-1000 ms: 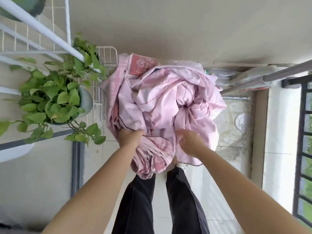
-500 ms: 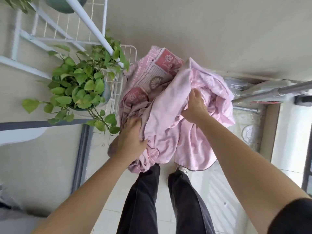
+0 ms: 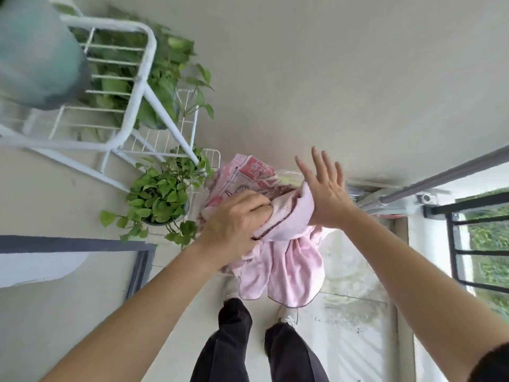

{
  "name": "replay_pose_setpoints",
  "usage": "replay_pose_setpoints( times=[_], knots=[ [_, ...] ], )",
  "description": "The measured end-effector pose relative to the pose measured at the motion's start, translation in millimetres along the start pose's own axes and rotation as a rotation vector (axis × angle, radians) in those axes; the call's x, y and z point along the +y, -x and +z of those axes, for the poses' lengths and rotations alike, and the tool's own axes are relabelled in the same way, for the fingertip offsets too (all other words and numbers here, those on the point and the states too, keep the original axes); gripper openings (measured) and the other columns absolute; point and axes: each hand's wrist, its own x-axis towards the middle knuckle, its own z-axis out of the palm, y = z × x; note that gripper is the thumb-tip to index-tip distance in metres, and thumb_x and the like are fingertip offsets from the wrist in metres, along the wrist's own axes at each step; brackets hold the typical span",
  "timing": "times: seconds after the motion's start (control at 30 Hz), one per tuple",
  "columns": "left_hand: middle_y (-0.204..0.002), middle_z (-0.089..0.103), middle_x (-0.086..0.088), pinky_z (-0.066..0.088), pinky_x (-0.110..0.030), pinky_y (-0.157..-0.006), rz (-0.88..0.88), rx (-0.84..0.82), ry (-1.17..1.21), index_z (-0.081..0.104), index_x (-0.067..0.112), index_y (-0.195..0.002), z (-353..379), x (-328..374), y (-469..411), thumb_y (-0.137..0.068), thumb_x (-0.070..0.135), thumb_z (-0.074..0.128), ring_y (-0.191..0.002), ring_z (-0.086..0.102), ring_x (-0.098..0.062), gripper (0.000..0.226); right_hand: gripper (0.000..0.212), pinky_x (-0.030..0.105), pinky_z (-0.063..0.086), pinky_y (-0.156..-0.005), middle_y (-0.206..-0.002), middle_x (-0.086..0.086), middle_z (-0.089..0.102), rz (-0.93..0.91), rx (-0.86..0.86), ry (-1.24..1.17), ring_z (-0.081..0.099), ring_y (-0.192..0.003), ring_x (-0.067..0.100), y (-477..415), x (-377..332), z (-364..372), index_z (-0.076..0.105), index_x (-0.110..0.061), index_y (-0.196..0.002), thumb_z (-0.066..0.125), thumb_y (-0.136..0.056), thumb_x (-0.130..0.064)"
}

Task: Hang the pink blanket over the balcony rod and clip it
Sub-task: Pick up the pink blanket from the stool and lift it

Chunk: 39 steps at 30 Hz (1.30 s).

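The pink blanket (image 3: 286, 260) is bunched in front of me, with a patterned pink-and-red side showing at the top and plain folds hanging down toward my legs. My left hand (image 3: 237, 219) is closed on a gathered edge of the blanket. My right hand (image 3: 325, 188) is flat with fingers spread, its palm pressed against the blanket's right side, not gripping it. The grey balcony rod (image 3: 446, 175) runs diagonally at the right, beyond my right hand. No clip is visible.
A white metal plant rack (image 3: 143, 86) stands at the left with a potted green plant (image 3: 162, 194) beside the blanket and more leaves above. A black window grille (image 3: 457, 244) is at the right edge. My dark-trousered legs (image 3: 259, 346) stand on the pale floor.
The view tilted upward and the blanket bundle was lifted. My right hand released its grip and spread flat against the cloth. My left hand regripped higher on a gathered edge.
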Motion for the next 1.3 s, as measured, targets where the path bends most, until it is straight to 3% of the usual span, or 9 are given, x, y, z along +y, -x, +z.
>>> replay_pose_setpoints(
  times=[0.1,0.2,0.3,0.47,0.63,0.8,0.97,1.13,1.3],
  knots=[
    [-0.095,0.065,-0.007,0.055,-0.043,-0.075,0.06,0.126,0.048,0.07,0.002,-0.091,-69.3,27.2,-46.8,-0.055,-0.018,0.063,-0.091,0.062,-0.029,0.042,0.106,0.055,0.005,-0.12,-0.161,0.007,0.026,-0.049,-0.111,-0.002,0.007,-0.152,0.03,13.7,-19.8,-63.5,0.045,-0.025,-0.145,0.044,-0.052,-0.079],
    [-0.096,0.066,-0.008,0.051,-0.037,-0.073,0.072,0.319,0.06,0.071,0.003,-0.094,-140.5,56.5,-93.7,-0.065,0.004,0.045,-0.089,0.062,-0.03,0.039,0.05,0.038,0.044,-0.087,-0.112,0.018,0.07,0.132,0.049,-0.328,0.062,-0.106,0.021,37.7,-37.6,-142.3,0.07,-0.012,-0.104,0.064,-0.073,-0.051],
    [-0.098,0.065,-0.009,0.049,-0.038,-0.076,0.052,0.406,0.002,0.071,0.005,-0.099,-198.6,78.0,-126.8,-0.06,0.0,0.047,-0.09,0.063,-0.032,0.047,0.018,0.034,0.045,-0.061,-0.077,0.009,0.068,0.261,0.312,-0.503,0.061,-0.075,0.021,58.7,-35.8,-225.0,0.059,-0.021,-0.072,0.068,-0.066,-0.035],
    [-0.119,0.056,-0.012,0.046,-0.034,-0.09,-0.061,0.325,-0.105,0.059,0.013,-0.128,-258.9,101.7,-155.3,-0.065,0.003,0.077,-0.11,0.058,-0.032,0.067,0.017,0.027,0.039,-0.048,-0.059,0.002,0.054,0.262,0.883,-0.634,0.043,-0.063,0.01,96.9,-35.0,-368.7,0.051,-0.01,-0.07,0.058,-0.068,-0.025],
    [-0.118,0.064,-0.013,0.047,-0.039,-0.088,-0.057,0.439,-0.084,0.052,0.014,-0.133,-285.4,138.4,-173.3,-0.07,0.012,0.075,-0.109,0.058,-0.037,0.067,0.014,0.023,0.031,-0.048,-0.055,-0.01,0.042,0.057,1.222,-0.34,0.037,-0.051,0.011,154.0,-74.3,-470.5,0.046,-0.019,-0.077,0.055,-0.067,-0.019],
    [-0.106,0.07,-0.009,0.048,-0.037,-0.074,-0.018,0.677,-0.132,0.061,0.014,-0.116,-314.3,152.5,-178.2,-0.07,0.015,0.077,-0.094,0.065,-0.035,0.049,0.044,0.042,0.05,-0.06,-0.07,0.0,0.062,0.035,1.098,-0.097,0.059,-0.068,0.031,188.9,-69.3,-475.5,0.051,-0.027,-0.111,0.052,-0.067,-0.026],
    [-0.103,0.069,-0.004,0.05,-0.036,-0.076,0.081,0.817,-0.003,0.063,0.014,-0.106,-329.7,166.1,-189.4,-0.067,0.007,0.068,-0.092,0.064,-0.027,0.04,0.061,0.038,0.051,-0.075,-0.1,-0.005,0.063,0.153,0.755,0.015,0.06,-0.09,0.024,190.6,-53.7,-442.7,0.055,-0.038,-0.116,0.077,-0.062,-0.057],
    [-0.102,0.068,-0.002,0.052,-0.038,-0.076,0.143,0.784,-0.039,0.064,0.016,-0.105,-322.7,173.0,-200.6,-0.065,0.004,0.063,-0.092,0.064,-0.027,0.042,0.022,0.03,0.034,-0.052,-0.08,-0.005,0.059,0.193,0.713,-0.005,0.06,-0.078,0.026,175.9,-35.5,-418.8,0.057,-0.029,-0.08,0.07,-0.075,-0.046],
    [-0.101,0.07,-0.003,0.051,-0.035,-0.075,0.081,0.741,-0.037,0.066,0.015,-0.103,-298.1,167.1,-200.7,-0.067,0.006,0.065,-0.091,0.065,-0.028,0.038,0.009,0.032,0.038,-0.049,-0.064,-0.005,0.059,0.161,0.766,-0.07,0.055,-0.068,0.03,172.8,-20.5,-411.3,0.05,-0.023,-0.069,0.057,-0.075,-0.025]
  ],
)
